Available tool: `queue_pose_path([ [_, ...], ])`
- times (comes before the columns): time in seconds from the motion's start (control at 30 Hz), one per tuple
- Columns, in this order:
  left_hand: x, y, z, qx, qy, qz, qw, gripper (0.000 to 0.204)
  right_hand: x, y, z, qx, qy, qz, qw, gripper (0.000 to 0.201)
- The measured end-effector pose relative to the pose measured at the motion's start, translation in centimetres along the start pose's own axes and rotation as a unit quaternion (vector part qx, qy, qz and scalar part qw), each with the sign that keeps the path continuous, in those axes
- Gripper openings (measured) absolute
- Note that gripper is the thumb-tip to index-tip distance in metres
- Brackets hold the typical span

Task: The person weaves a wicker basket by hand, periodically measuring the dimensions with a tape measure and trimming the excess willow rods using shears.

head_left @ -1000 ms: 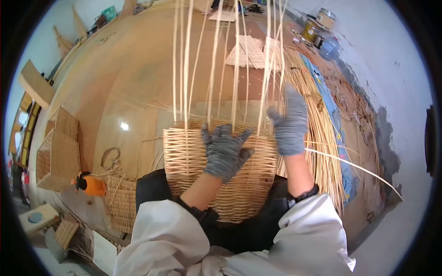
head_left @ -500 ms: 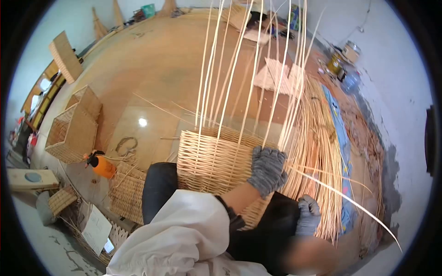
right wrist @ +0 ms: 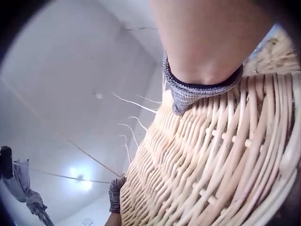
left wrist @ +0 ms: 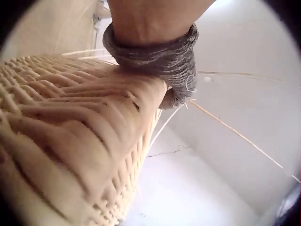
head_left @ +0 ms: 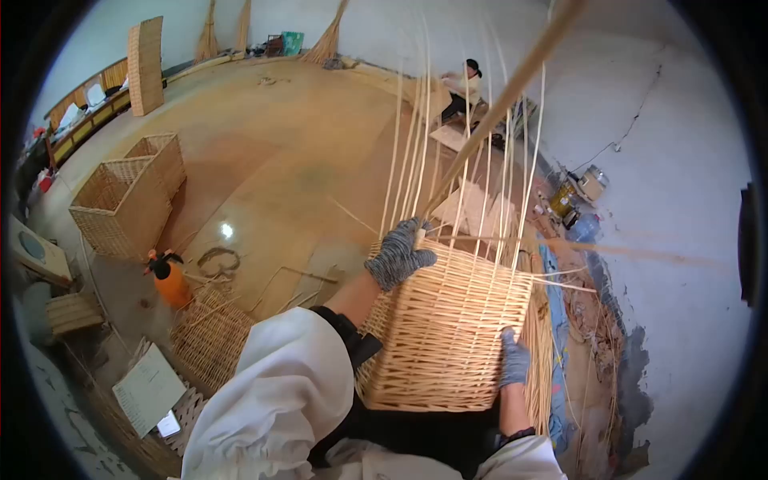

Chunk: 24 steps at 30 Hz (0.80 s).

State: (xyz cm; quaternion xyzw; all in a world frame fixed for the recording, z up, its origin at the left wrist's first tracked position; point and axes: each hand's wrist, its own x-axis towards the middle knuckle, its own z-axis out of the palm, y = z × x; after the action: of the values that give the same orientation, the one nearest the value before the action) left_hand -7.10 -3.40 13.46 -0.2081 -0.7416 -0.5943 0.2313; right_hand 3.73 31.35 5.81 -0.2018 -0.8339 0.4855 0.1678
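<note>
An unfinished wicker basket [head_left: 452, 328] stands tilted in the person's lap, one woven corner turned toward the head camera. Tall pale upright rods [head_left: 460, 184] rise from its upper edge. The gloved left hand [head_left: 400, 256] grips the basket's upper left corner, its thumb across the rim. In the left wrist view, its grey glove [left wrist: 174, 70] bends over the edge. A long blurred rod [head_left: 504, 104] slants up beside this hand. Low on the basket's right edge, the gloved right hand [head_left: 514, 360] holds the side; its fingertips are mostly hidden in the right wrist view.
Bundled willow rods [head_left: 544, 352] lie on a blue cloth along the right wall. To the left are an orange spray bottle [head_left: 170, 282], a flat woven panel [head_left: 212, 328] and finished baskets [head_left: 132, 192]. Another person [head_left: 464, 88] sits at the far side.
The basket has been turned, bringing a corner forward. The left hand has gone from its right corner to the upper left one; the right hand has come from beside the basket onto its right edge.
</note>
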Motion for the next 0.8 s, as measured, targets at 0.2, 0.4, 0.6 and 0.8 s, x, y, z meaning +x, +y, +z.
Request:
queue_pose_path([
  [0.2, -7.4, -8.2, 1.1, -0.277, -0.091, -0.177, 0.940, 0.050, -9.1, 6.1, 4.4, 0.059, 0.034, -0.004, 0.998, 0.054],
  [0.4, -6.9, -7.2, 0.9, -0.232, -0.194, -0.195, 0.933, 0.053, -11.0, 5.8, 5.1, -0.145, 0.070, -0.025, 0.987, 0.070],
  [0.6, -5.4, -2.5, -2.3, -0.150, -0.115, -0.083, 0.978, 0.039, -10.2, -10.7, 6.6, -0.008, -0.141, -0.066, 0.988, 0.045],
  [0.8, -3.3, -3.6, -0.6, 0.035, -0.060, -0.052, 0.996, 0.016, -5.7, -13.5, 12.9, -0.048, -0.207, -0.215, 0.953, 0.037],
])
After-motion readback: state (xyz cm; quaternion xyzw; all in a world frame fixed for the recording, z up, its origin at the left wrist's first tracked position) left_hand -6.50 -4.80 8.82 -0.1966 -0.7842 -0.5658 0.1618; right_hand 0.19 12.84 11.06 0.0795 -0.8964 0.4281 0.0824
